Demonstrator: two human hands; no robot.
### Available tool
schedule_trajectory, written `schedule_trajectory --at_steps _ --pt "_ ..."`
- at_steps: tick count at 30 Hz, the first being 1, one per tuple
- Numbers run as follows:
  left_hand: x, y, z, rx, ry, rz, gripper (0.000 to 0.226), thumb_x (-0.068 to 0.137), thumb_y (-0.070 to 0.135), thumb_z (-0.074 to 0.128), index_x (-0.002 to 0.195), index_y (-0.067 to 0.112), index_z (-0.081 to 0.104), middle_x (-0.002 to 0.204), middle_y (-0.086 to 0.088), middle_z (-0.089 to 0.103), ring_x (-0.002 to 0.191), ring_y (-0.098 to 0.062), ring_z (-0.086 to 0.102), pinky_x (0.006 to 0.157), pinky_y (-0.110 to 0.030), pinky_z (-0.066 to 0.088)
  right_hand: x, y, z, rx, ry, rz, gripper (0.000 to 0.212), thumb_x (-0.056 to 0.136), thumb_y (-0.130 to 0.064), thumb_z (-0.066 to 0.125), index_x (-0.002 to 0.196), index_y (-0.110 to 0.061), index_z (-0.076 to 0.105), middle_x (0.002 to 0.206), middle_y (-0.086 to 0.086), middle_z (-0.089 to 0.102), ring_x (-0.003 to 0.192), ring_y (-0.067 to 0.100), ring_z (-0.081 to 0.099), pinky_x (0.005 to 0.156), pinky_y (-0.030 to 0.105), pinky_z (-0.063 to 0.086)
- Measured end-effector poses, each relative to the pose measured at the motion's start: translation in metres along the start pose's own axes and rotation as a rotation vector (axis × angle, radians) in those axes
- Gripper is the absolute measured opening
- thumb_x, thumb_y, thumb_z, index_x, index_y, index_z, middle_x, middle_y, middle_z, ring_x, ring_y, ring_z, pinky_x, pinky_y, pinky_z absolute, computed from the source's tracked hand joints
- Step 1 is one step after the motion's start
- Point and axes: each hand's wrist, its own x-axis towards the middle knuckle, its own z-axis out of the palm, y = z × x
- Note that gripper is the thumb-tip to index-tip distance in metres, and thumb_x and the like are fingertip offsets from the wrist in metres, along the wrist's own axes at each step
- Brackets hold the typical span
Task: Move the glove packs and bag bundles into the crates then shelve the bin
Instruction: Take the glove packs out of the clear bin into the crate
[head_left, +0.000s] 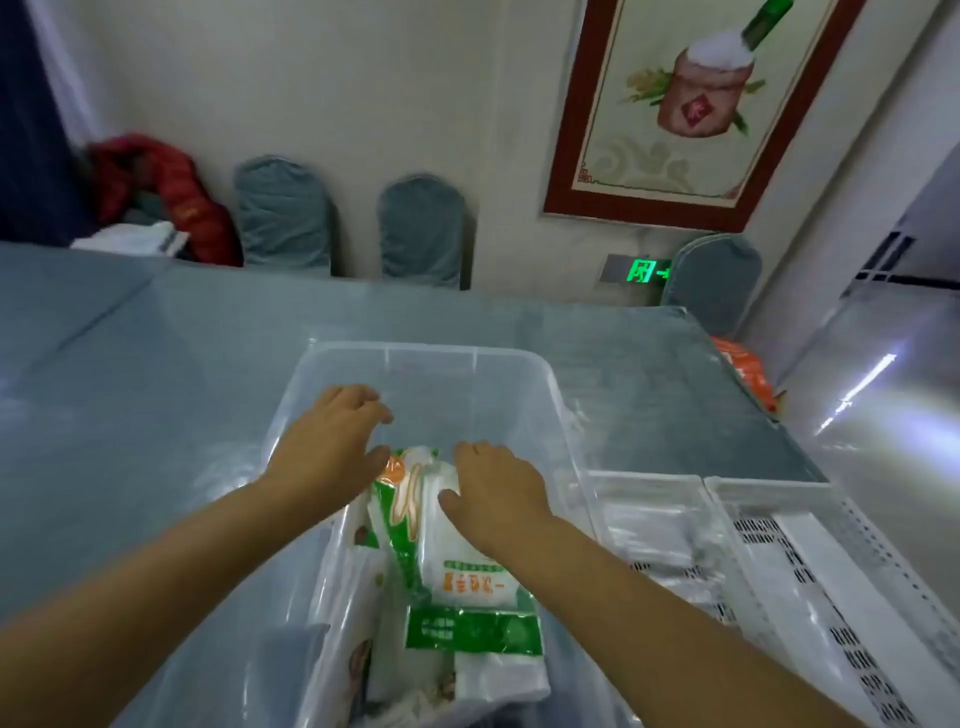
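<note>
A clear plastic bin (426, 358) stands on the grey table in front of me. Inside it lie white bag bundles with green and orange labels (470, 587), piled toward the near end. My left hand (332, 441) hovers over the bin's left side, fingers spread, holding nothing. My right hand (493, 491) rests palm-down on the top bundle; whether its fingers grip it I cannot tell. To the right sit two white perforated crates: the nearer crate (644, 480) holds clear plastic packs, the farther one (831, 566) is at the frame's right.
The grey table (156, 374) stretches left and behind the bin. Blue chair backs (421, 228) line the far wall, with a red jacket (171, 192) at the left. An orange package (748, 369) lies at the table's right edge.
</note>
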Motion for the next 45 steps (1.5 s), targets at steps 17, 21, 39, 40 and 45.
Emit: schedule_trajectory --at_steps 17,21,39,40,45 --pt "0.002 -0.03 0.026 -0.103 -0.029 -0.072 0.033 0.084 0.032 0.057 0.115 0.022 0.059 0.121 0.003 0.057 0.117 -0.016 0.042 0.09 -0.032 0.042 0.024 -0.013 0.082 -0.033 -0.354 0.292 0.058 0.076 -0.033 0.069 0.121 -0.012 0.039 0.115 0.009 0.054 0.098 0.025 0.058 0.07 0.03 0.042" --pt "0.001 -0.028 0.026 -0.077 -0.057 -0.056 0.031 0.085 0.034 0.056 0.113 0.023 0.059 0.118 0.004 0.058 0.115 -0.016 0.044 0.087 -0.031 0.043 0.028 -0.004 0.052 0.03 -0.291 0.332 0.036 0.079 -0.018 0.061 0.112 -0.01 0.047 0.107 0.009 0.06 0.095 0.027 0.059 0.065 0.028 0.039" --pt "0.063 -0.019 0.075 0.024 -0.624 -0.259 0.043 0.087 0.035 0.053 0.121 0.009 0.05 0.122 -0.012 0.058 0.108 -0.027 0.056 0.087 -0.032 0.044 -0.003 0.041 -0.008 0.248 0.339 0.227 0.055 0.08 0.003 0.042 0.13 -0.02 0.036 0.107 0.007 0.061 0.085 0.03 0.06 0.062 0.032 0.036" --pt "0.064 -0.019 0.078 0.003 -0.595 -0.279 0.042 0.085 0.034 0.055 0.119 0.009 0.052 0.119 -0.012 0.059 0.105 -0.026 0.057 0.086 -0.032 0.046 -0.002 0.04 -0.006 0.248 0.363 0.23 0.056 0.081 0.002 0.043 0.132 -0.021 0.035 0.11 0.007 0.062 0.087 0.03 0.061 0.063 0.031 0.035" --pt "0.068 -0.015 0.075 -0.232 -0.466 -0.399 0.023 0.08 0.021 0.066 0.098 0.007 0.066 0.1 -0.011 0.066 0.089 -0.023 0.06 0.078 -0.033 0.051 0.002 0.042 -0.007 0.311 0.447 0.261 0.051 0.084 -0.002 0.042 0.131 -0.02 0.039 0.114 0.006 0.062 0.091 0.03 0.06 0.066 0.03 0.033"
